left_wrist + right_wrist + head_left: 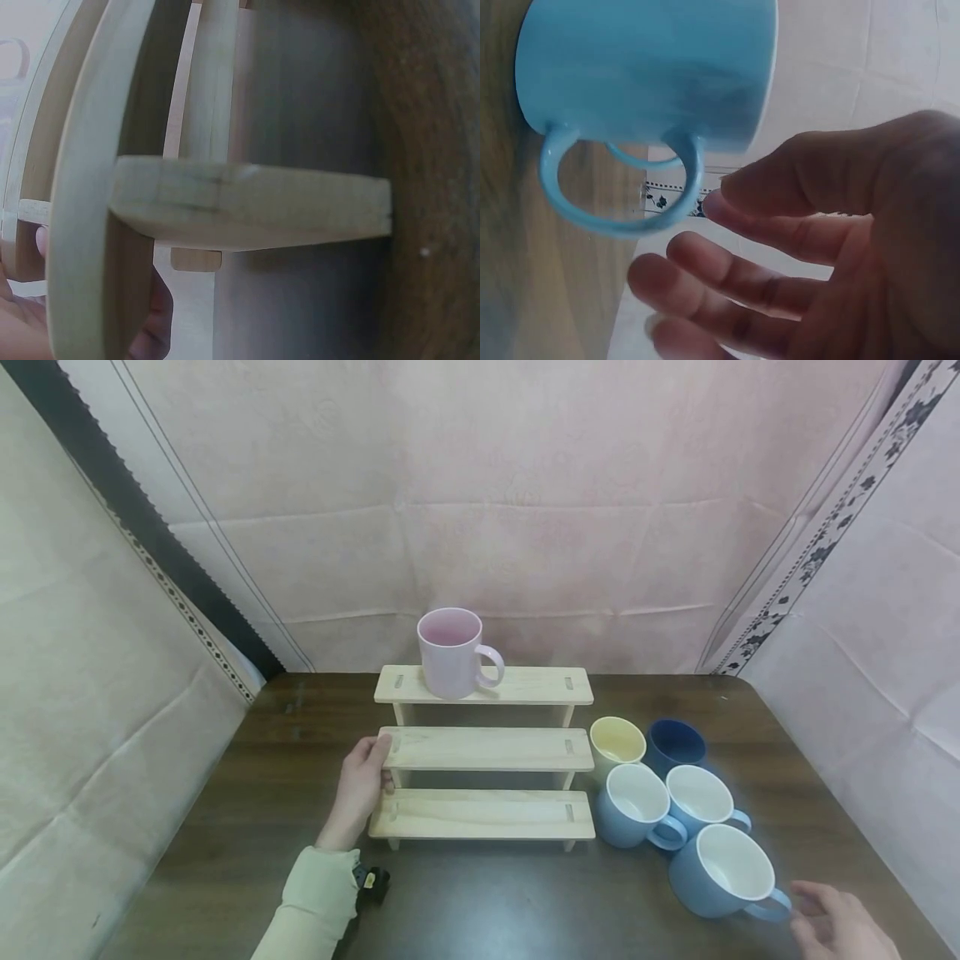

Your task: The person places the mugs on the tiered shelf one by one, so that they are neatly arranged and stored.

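My left hand (362, 789) grips the left end of the middle board of a three-step wooden rack (487, 749), thumb on top and fingers underneath. In the left wrist view the board (82, 187) hides part of that hand (152, 326). Beside the handle of the nearest light blue mug (705, 881) is my right hand (840, 922), its fingers loosely bent and holding nothing. The right wrist view has this mug (645, 67) upright, its handle close to the thumb and fingertips. A lilac mug (442, 664) stands upright on the rack's top board.
Right of the rack stand two more light blue mugs (626, 822), a yellow mug (611, 743) and a dark blue mug (675, 745), close together on the dark wooden table (510, 902). Pale cloth (525, 527) hangs behind the table and at both sides.
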The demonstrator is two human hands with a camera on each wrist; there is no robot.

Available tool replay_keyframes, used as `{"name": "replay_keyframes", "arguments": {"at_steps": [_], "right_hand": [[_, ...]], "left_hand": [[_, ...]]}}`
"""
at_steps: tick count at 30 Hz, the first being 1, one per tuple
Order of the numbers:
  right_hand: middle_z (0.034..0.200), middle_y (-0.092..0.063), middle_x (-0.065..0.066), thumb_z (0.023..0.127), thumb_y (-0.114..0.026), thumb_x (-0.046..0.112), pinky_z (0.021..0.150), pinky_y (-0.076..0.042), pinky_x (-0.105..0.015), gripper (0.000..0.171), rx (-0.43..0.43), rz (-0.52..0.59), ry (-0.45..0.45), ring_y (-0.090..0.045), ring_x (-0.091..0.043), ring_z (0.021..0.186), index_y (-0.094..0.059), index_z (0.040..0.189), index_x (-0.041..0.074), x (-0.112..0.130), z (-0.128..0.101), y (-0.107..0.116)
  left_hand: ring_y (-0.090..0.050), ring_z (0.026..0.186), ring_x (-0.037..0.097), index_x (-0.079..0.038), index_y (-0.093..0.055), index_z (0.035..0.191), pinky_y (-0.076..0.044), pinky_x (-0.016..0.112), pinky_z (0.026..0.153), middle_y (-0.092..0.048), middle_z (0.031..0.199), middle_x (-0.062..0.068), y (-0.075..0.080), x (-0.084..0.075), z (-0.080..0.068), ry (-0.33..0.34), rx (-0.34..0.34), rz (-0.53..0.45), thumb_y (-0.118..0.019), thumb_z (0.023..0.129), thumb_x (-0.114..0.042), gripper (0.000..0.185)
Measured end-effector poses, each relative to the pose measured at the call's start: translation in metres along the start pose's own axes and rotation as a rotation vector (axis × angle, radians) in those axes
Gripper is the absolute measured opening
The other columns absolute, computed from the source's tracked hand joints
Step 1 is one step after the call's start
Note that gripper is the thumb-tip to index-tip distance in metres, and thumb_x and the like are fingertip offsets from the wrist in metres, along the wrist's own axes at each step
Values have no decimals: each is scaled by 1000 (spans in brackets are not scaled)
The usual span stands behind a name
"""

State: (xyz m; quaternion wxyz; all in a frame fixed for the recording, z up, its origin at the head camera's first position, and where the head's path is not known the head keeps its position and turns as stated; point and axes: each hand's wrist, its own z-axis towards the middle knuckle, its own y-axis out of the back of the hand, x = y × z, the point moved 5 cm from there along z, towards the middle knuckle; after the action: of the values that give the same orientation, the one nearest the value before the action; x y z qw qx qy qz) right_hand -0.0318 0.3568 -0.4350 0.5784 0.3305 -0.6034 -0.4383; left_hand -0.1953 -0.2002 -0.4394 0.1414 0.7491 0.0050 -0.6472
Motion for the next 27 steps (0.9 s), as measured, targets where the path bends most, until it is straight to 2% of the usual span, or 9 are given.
{"name": "replay_keyframes", "arguments": {"at_steps": [3,7,10,14,17,20,23,24,27], "right_hand": [[90,-62,-11,80,-70,2,56,-41,-24,34,-29,-3,39,-47,10,63,-60,111,-7,4,-1,0],[91,-57,-15,77,-73,1,56,-42,-28,37,-35,-22,58,-57,-9,67,-61,111,-7,6,1,-3],[92,-54,-22,74,-77,1,56,-45,-38,39,-45,-18,90,-60,-27,69,-62,108,-8,7,4,-7],[90,-54,-23,72,-80,1,55,-47,-46,33,-95,-8,119,-59,-31,71,-66,101,-6,7,7,-12],[89,-56,-20,76,-79,3,56,-47,-46,27,-98,-6,87,-60,-30,69,-67,99,-5,4,8,-13],[92,-58,-21,82,-76,8,57,-49,-47,25,-54,4,34,-64,-30,68,-66,101,-6,0,9,-15],[92,-60,-19,84,-75,10,56,-49,-42,23,-59,12,24,-65,-28,67,-66,99,-5,0,8,-15],[91,-60,-18,84,-75,9,55,-49,-39,22,-75,13,33,-65,-26,66,-67,98,-4,0,7,-14],[85,-62,-11,78,-80,8,52,-45,-30,18,-189,4,91,-59,-10,62,-69,90,2,1,3,-13]], "left_hand": [[-50,61,18,-4,-53,118,-44,27,58,-49,77,4,0,0,0,4,0,7,-43,103,-43,43],[-51,62,18,-4,-53,119,-44,27,58,-49,78,4,0,-1,1,5,-4,16,-43,103,-43,43],[-51,62,18,-4,-53,119,-44,27,59,-49,78,4,1,-2,0,3,-9,23,-42,103,-43,43],[-51,63,18,-4,-53,119,-44,27,59,-49,79,4,1,-2,0,5,-4,19,-42,103,-44,44],[-51,63,18,-5,-53,119,-44,28,59,-50,79,5,0,-2,0,12,5,15,-43,103,-44,44],[-51,63,19,-4,-53,119,-44,28,60,-50,78,5,0,-2,-1,12,9,17,-43,103,-45,45],[-51,62,19,-4,-53,119,-44,28,59,-50,77,5,1,-1,-1,1,8,17,-43,103,-44,44],[-51,62,19,-4,-53,118,-44,28,59,-50,77,4,1,-2,-2,-2,7,17,-43,103,-44,44],[-51,62,19,-4,-54,117,-44,28,59,-49,76,4,1,-2,-2,-9,9,16,-43,103,-44,44]]}}
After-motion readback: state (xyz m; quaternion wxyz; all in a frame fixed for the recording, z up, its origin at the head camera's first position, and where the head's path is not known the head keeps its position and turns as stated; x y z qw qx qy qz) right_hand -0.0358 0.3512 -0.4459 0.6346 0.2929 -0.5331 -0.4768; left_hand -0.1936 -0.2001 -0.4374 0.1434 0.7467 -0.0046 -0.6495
